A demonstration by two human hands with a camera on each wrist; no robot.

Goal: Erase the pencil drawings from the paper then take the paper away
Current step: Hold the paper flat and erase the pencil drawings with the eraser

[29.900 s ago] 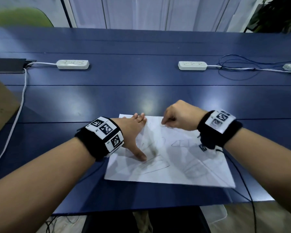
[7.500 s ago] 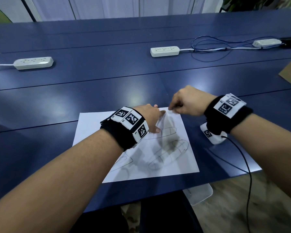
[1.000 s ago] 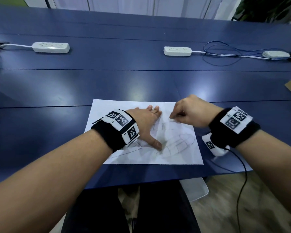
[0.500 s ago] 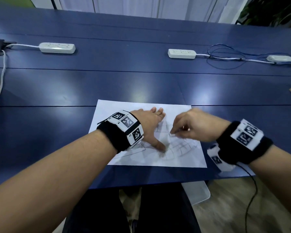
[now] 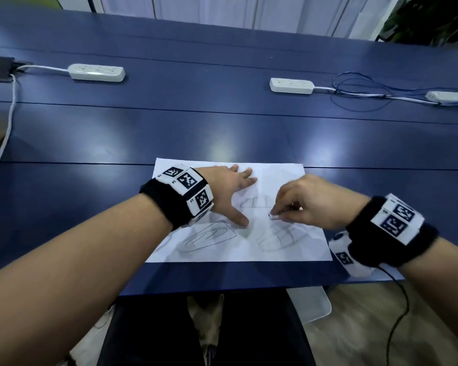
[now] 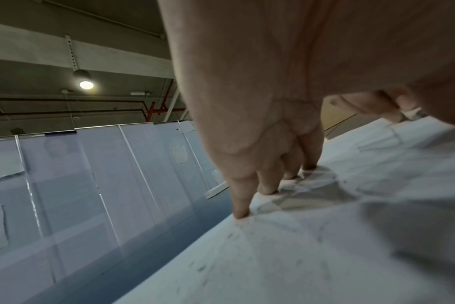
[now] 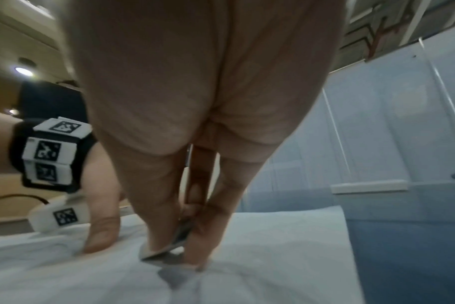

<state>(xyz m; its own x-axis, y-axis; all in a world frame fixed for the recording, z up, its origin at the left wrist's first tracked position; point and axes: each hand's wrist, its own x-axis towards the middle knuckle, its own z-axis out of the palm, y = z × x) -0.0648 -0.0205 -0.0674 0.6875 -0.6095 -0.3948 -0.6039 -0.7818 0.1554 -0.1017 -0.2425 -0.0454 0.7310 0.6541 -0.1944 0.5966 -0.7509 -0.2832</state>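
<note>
A white sheet of paper (image 5: pixel 275 178) with faint pencil drawings (image 5: pixel 209 237) lies near the front edge of the blue table (image 5: pixel 222 122). My left hand (image 5: pixel 230 191) lies flat on the paper with fingers spread, its fingertips (image 6: pixel 240 214) pressing the sheet down. My right hand (image 5: pixel 302 202) pinches a small white eraser (image 7: pixel 164 247) between thumb and fingers, and the eraser's edge touches the paper at its middle, between two drawings. In the head view only the eraser's tip (image 5: pixel 274 216) shows.
Two white power strips (image 5: pixel 97 72) (image 5: pixel 291 85) lie farther back on the table, with looping blue cables (image 5: pixel 360 88) and a third white unit (image 5: pixel 447 97) at the right. A white cord (image 5: pixel 3 143) runs down the left side. Cardboard corners show at both edges.
My right hand with the eraser has slid toward me and leftward over the paper across the last second. The left hand keeps pressing the sheet in place.
</note>
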